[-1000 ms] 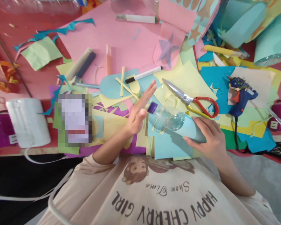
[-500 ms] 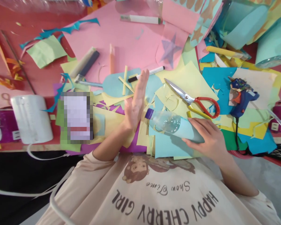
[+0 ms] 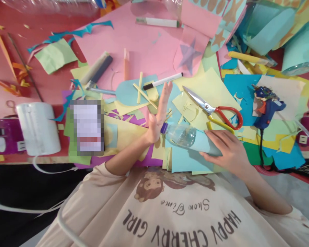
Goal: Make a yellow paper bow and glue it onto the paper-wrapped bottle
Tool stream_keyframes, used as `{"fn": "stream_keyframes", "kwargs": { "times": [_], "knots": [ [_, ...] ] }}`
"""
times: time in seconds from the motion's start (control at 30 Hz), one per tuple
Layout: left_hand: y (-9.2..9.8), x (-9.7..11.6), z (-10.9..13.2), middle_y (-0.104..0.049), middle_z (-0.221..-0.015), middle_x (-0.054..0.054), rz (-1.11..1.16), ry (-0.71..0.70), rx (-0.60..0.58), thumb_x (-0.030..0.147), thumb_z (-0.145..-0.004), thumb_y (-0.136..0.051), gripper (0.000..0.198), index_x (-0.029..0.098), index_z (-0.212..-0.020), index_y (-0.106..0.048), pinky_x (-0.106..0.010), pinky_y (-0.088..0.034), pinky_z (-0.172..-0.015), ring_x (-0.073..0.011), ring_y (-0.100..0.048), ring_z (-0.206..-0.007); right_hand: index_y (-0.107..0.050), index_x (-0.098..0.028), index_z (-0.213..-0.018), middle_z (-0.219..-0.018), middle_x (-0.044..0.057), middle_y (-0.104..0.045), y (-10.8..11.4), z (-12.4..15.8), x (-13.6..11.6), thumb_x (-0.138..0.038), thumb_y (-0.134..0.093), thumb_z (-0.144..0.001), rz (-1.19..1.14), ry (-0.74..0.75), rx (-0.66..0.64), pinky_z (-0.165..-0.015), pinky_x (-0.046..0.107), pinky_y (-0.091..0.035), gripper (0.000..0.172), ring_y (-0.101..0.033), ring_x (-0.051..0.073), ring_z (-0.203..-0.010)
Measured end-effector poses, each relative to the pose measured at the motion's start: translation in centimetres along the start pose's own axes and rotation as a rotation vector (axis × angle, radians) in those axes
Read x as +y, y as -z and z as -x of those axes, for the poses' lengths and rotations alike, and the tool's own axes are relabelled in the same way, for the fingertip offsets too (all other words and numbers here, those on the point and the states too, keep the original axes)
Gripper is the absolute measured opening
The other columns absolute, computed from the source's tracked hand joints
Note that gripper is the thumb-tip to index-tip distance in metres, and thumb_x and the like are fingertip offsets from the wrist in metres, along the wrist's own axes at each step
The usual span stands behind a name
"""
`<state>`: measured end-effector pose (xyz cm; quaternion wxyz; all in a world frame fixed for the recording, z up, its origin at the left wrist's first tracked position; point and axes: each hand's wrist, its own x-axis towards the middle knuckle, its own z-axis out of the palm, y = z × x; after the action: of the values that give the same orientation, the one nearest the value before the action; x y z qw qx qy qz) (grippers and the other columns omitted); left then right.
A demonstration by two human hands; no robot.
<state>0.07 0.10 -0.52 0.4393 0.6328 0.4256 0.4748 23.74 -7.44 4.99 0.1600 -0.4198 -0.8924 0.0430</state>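
A clear plastic bottle (image 3: 181, 134) lies on its side, its lower half wrapped in light blue paper and its purple cap pointing left. My right hand (image 3: 228, 149) is closed around the wrapped base end. Beside the cap, my left hand (image 3: 159, 113) is raised on edge, fingers stretched out and nothing in it; whether it touches the cap I cannot tell. Beyond the bottle lie scissors (image 3: 208, 108) with red and yellow handles, blades apart. A black-and-white marker (image 3: 163, 81) and thin yellow paper strips (image 3: 139, 90) rest on a light blue paper piece.
A blue glue gun (image 3: 266, 109) with a black cord lies at the right on coloured paper. Left of my arm are a phone (image 3: 89, 127) and a white device with a cable (image 3: 38, 128). Pink paper (image 3: 144, 41) with several markers and cutters spreads across the back.
My left hand has shifted right, closer to the bottle cap, with its fingers slightly more spread. The right hand still holds the bottle. The whole view has shifted a little.
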Motion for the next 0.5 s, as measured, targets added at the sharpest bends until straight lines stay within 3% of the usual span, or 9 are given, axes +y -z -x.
{"fn": "stream_keyframes", "kwargs": {
  "times": [0.23,0.33,0.5],
  "knots": [
    [0.05,0.01,0.25,-0.049,-0.145,-0.005,-0.061,-0.019,-0.053,0.081,-0.081,0.007,0.088,0.036,-0.146,-0.034,-0.060,-0.030,-0.117,-0.0304,-0.028,-0.149,-0.057,-0.007,-0.117,-0.094,0.015,-0.072,-0.07,-0.07,0.12,-0.035,-0.070,-0.082,-0.014,0.017,0.004,-0.075,0.041,-0.060,0.047,-0.068,0.027,-0.084],
    [0.11,-0.18,0.35,-0.046,-0.149,-0.004,-0.012,-0.003,-0.069,0.083,-0.080,0.003,0.089,0.036,-0.148,-0.031,-0.058,-0.026,-0.120,-0.0295,-0.022,-0.151,-0.057,-0.007,-0.119,-0.094,0.015,-0.072,-0.15,-0.09,0.03,-0.034,-0.069,-0.082,-0.012,0.015,0.006,-0.076,0.040,-0.059,0.047,-0.068,0.026,-0.085],
    [0.23,0.04,0.55,-0.026,-0.162,0.002,0.248,-0.019,-0.150,0.075,-0.089,-0.010,0.077,0.032,-0.151,-0.026,-0.045,-0.008,-0.127,-0.0247,-0.005,-0.153,-0.058,-0.005,-0.119,-0.093,0.016,-0.073,0.51,-0.46,0.31,-0.034,-0.068,-0.083,-0.024,0.034,-0.025,-0.076,0.040,-0.059,0.047,-0.068,0.026,-0.084]
  ]
}}
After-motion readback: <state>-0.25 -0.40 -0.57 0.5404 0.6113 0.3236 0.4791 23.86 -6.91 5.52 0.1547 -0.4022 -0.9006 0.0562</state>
